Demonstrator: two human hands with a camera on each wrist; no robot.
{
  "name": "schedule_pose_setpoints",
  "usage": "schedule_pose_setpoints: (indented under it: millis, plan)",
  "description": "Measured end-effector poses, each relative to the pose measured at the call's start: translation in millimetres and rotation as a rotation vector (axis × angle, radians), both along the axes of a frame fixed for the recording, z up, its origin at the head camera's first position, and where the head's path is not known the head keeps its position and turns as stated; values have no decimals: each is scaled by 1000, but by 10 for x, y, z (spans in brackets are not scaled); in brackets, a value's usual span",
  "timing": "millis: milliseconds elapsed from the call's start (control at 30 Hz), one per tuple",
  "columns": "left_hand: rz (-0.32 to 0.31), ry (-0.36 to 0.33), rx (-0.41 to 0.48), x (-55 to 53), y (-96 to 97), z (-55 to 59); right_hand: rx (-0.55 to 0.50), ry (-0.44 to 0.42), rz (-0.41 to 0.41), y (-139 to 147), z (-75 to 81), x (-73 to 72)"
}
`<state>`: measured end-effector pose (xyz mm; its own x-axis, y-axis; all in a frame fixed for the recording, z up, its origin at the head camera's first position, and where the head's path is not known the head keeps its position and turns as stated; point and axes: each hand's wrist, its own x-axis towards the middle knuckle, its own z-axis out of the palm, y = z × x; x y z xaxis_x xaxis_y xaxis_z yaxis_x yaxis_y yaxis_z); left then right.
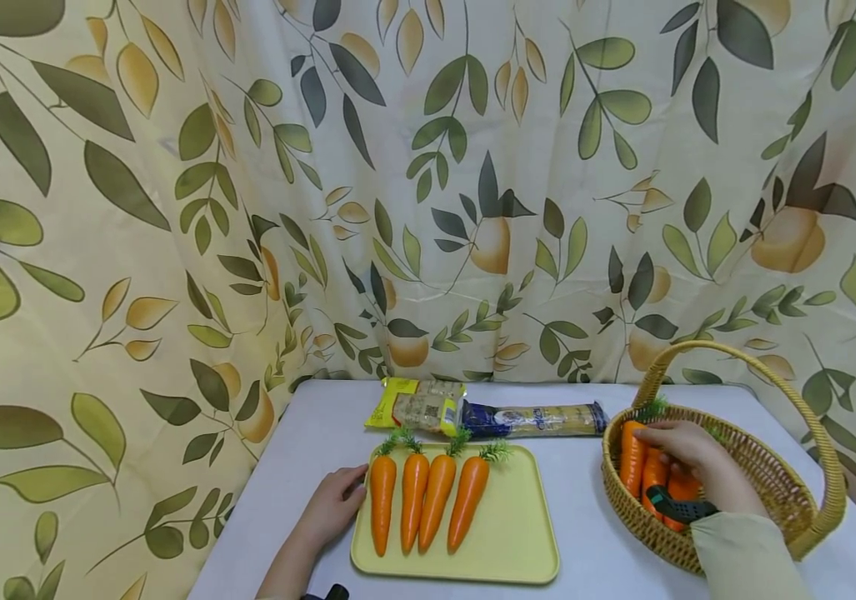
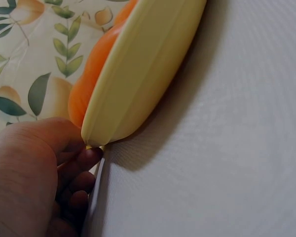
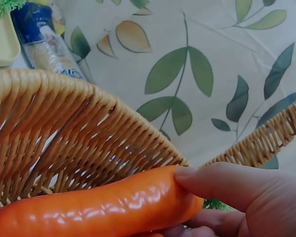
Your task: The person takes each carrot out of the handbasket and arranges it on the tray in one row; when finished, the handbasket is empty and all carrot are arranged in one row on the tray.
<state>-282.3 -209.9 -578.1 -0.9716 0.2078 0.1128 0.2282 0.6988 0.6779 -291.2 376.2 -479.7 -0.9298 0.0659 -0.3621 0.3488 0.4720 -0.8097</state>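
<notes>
My right hand [image 1: 686,450] is inside the wicker basket [image 1: 788,475] and grips a carrot [image 3: 103,205] near its leafy end, thumb on top in the right wrist view. Other carrots [image 1: 654,477] lie beside it in the basket, partly covered by the hand and wrist. The pale yellow tray [image 1: 518,533] holds several orange carrots [image 1: 438,500] with green tops, lined up side by side. At the tray's left edge, my left hand [image 1: 336,500] pinches the rim between thumb and finger, as the left wrist view [image 2: 34,163] shows.
Behind the tray lie a yellow bag of food [image 1: 420,406] and a long blue-ended pasta packet [image 1: 536,419]. The basket's tall handle [image 1: 765,371] arches over it at the right. A leaf-patterned curtain [image 1: 443,208] hangs behind the white table [image 1: 585,542].
</notes>
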Motion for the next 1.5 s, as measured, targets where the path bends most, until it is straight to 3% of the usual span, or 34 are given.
schedule_pose_setpoints:
  millis: [300, 467, 667, 1100, 1500]
  plan:
    - [10, 14, -18, -12, 1, -26, -74, 32, -15, 38, 26, 4]
    - [9, 17, -7, -12, -3, -22, -53, 41, -20, 34, 74, 30]
    - [11, 6, -6, -6, 1, -12, -34, 54, -51, 21, 200, 103]
    - [13, 6, -14, -15, -15, -23, -155, 153, -102, -8, 459, 237]
    - [21, -8, -2, -18, -5, -38, -227, 201, -18, -191, 615, 287]
